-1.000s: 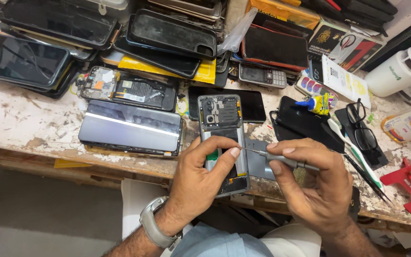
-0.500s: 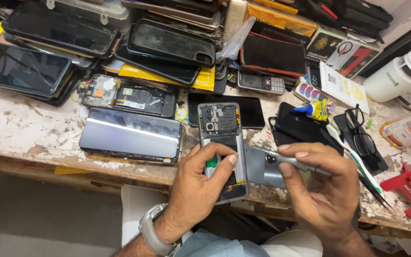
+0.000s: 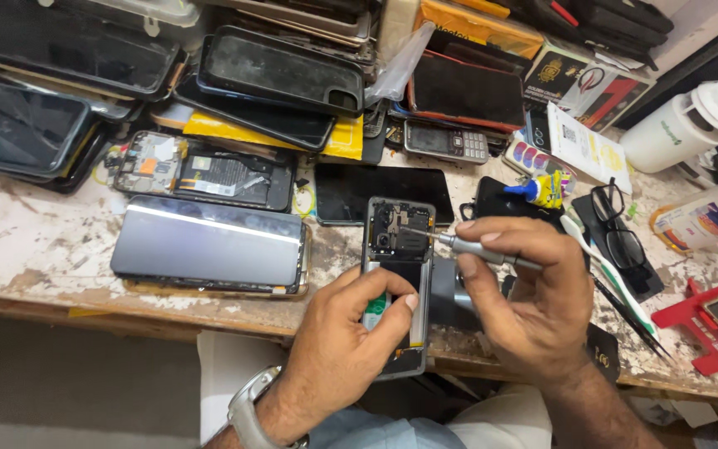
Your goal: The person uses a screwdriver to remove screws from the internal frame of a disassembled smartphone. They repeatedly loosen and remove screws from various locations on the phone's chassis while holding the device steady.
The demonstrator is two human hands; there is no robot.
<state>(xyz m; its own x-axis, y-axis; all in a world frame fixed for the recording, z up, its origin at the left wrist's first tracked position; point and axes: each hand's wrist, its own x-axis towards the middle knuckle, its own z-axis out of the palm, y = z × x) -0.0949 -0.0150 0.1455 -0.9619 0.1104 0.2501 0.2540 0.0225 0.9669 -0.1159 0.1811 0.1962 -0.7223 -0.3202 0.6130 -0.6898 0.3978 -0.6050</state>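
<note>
The worn, paint-chipped workbench (image 3: pixel 35 241) is crowded. At its back lies a heap of dark phone cases (image 3: pixel 280 71) and old handsets, among them a small keypad phone (image 3: pixel 446 141). Nearer the front, on the left, a flat grey phone panel (image 3: pixel 209 245) lies face down with a shiny, smooth surface, and behind it an opened phone (image 3: pixel 205 175) shows its circuit board. A black phone screen (image 3: pixel 384 191) lies just behind the work. On the right are a small glue tube (image 3: pixel 542 189) with a blue cap, black-framed glasses (image 3: pixel 621 233), a white plastic bottle (image 3: pixel 683 125) and a red plastic holder (image 3: pixel 704 324). Nothing covers the work from above.

The opened smartphone (image 3: pixel 399 274), its back cover off, lies at the front edge of the bench, long side pointing away from the person; dark metal plates and camera parts show at its top.

The left hand (image 3: pixel 346 345) comes from below, a watch at the wrist, and grips the lower part of the phone, thumb pressing on its inner face. The right hand (image 3: pixel 525 299) is curled over, fingers closed on a thin metal screwdriver (image 3: pixel 467 248), whose tip touches the top part of the phone.
</note>
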